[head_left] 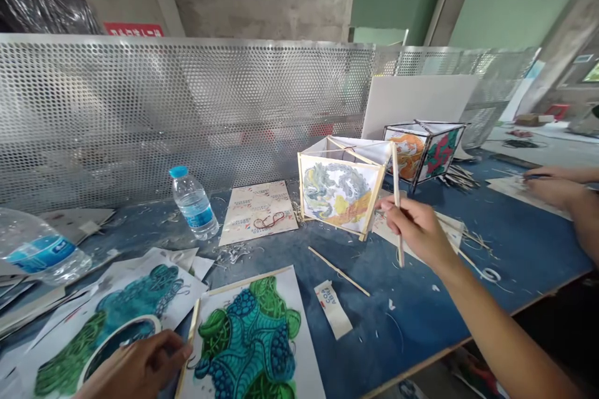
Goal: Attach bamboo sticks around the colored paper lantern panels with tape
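My right hand (416,227) is raised over the blue table (505,243), its fingers pinched on a thin wooden stick (397,199) that stands nearly upright beside a paper lantern frame with a grey and yellow painted panel (339,190). My left hand (140,365) rests at the near left edge, fingers curled on a short wooden stick (193,324) along the left border of a green and teal painted sheet (250,336). A similar painted sheet with a round cut-out (112,330) lies under that hand.
A second painted lantern (423,149) stands behind the first. Two water bottles (193,202) (40,252) lie or stand at the left. A loose stick (339,271), a paper label (332,308) and patterned card (257,212) lie mid-table. Another person's hands (556,187) work at the right. A perforated metal screen (187,100) backs the table.
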The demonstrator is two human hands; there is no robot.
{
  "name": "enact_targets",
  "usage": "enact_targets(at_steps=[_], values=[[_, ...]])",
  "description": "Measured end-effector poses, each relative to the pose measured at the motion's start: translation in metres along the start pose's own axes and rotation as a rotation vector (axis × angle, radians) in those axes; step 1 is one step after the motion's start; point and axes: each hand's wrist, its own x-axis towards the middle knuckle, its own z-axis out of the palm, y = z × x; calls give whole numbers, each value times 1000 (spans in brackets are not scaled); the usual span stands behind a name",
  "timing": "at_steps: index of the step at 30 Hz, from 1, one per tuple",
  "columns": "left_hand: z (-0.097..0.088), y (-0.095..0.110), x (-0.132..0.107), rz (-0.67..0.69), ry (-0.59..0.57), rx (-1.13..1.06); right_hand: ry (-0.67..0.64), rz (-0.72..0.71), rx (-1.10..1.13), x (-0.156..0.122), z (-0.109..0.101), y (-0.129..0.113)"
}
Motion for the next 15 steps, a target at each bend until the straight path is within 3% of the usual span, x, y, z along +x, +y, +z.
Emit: enact_targets(at_steps=[3,7,11,15], values=[[-16,19,4,70,118,267,171,-115,-125,25,-8,-4],[-24,67,6,170,101,364,281,-207,-220,57,-14,-4],[-6,120,25,386,73,431,309,-237,-230,71,-18,4],[22,151,51,505,44,406,294,-249,-185,73,-23,12]])
